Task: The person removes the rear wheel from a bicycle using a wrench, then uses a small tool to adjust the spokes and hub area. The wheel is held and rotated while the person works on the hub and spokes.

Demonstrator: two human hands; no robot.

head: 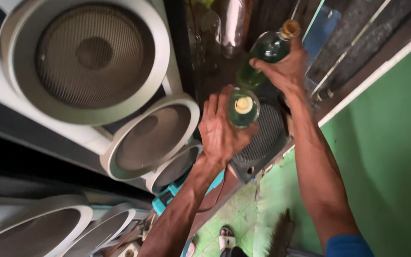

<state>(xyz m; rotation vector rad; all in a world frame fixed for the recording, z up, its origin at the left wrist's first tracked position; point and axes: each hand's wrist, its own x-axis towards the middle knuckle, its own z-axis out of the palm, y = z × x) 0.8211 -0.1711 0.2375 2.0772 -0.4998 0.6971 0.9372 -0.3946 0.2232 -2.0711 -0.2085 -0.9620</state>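
My left hand (220, 131) grips a clear glass bottle (243, 108) of green liquid, seen from above with its pale cap toward the camera. My right hand (285, 71) holds a second green-filled bottle (268, 50) with a tan cork-like stopper, tilted and raised a little beyond the first. The two bottles are close together, almost touching, above a dark shelf.
Large white-rimmed speakers (91, 52) with mesh grilles fill the left side. A dark grille-fronted box (262, 138) lies under the hands. Empty clear bottles (234, 24) stand behind. A green wall (391, 143) is at right, green floor tiles and a sandal (227, 238) below.
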